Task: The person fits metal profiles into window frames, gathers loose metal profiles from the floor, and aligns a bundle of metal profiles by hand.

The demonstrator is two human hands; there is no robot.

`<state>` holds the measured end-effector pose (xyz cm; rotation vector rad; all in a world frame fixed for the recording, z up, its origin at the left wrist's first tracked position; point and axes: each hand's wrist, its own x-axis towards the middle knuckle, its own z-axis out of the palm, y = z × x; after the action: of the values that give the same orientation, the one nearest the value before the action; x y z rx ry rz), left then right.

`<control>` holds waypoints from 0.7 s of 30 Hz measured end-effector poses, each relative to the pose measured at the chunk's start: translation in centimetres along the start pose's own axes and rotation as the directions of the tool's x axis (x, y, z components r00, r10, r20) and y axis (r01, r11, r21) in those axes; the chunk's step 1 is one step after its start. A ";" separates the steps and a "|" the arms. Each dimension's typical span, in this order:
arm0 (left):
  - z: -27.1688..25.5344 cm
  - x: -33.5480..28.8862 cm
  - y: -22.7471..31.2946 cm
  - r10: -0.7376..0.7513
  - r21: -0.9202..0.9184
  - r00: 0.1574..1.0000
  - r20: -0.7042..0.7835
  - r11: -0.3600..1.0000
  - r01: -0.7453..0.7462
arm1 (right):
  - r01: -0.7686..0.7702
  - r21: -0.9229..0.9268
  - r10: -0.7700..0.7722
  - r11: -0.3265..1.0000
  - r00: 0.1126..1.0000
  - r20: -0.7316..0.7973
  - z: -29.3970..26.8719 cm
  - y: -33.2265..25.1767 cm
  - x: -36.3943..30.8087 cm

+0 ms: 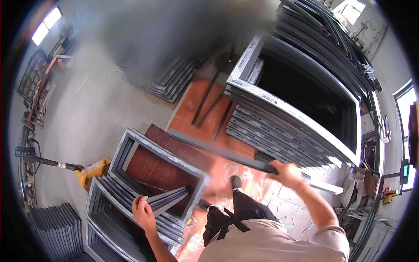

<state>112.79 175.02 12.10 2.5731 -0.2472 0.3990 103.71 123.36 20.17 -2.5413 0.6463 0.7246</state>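
My right hand [286,174] is closed around a long dark grey metal bar [218,150], near its right end. The bar slants across in front of me, its far end reaching left above the frames. My left hand [144,212] has its fingers curled at the near end of several short grey bars [170,200]. These bars lie across a rectangular grey frame [196,179] on a stack at my left. Beside that hand is a second stack of nested grey frames [98,192]. Exactly how the left fingers meet the bars is partly hidden.
A tall pile of large frames [297,109] with white strips stands at the right. More frames [163,87] lie at the far left, partly behind a dark blur. Reddish-orange sheeting [192,102] covers the floor ahead. A yellow pallet jack [94,172] stands beyond the left stack.
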 end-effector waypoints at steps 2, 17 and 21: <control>-0.1 0.2 0.4 -0.007 0.010 1.000 0.006 1.000 0.007 | 0.105 -0.130 -0.135 0.986 0.959 -0.248 -5.7 4.2 -2.4; 0.2 0.6 -0.6 -0.016 0.030 1.000 0.011 0.999 0.016 | 0.067 -0.232 -0.194 0.970 0.790 -0.582 -15.8 25.8 11.1; 1.3 1.3 -0.8 -0.030 0.013 0.999 0.034 0.999 0.030 | 0.095 -0.200 -0.195 0.975 0.798 -0.571 -15.5 26.8 11.2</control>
<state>114.50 174.90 11.03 2.5940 -0.2187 0.3469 103.74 90.45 18.84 -2.9394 0.5798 -0.1001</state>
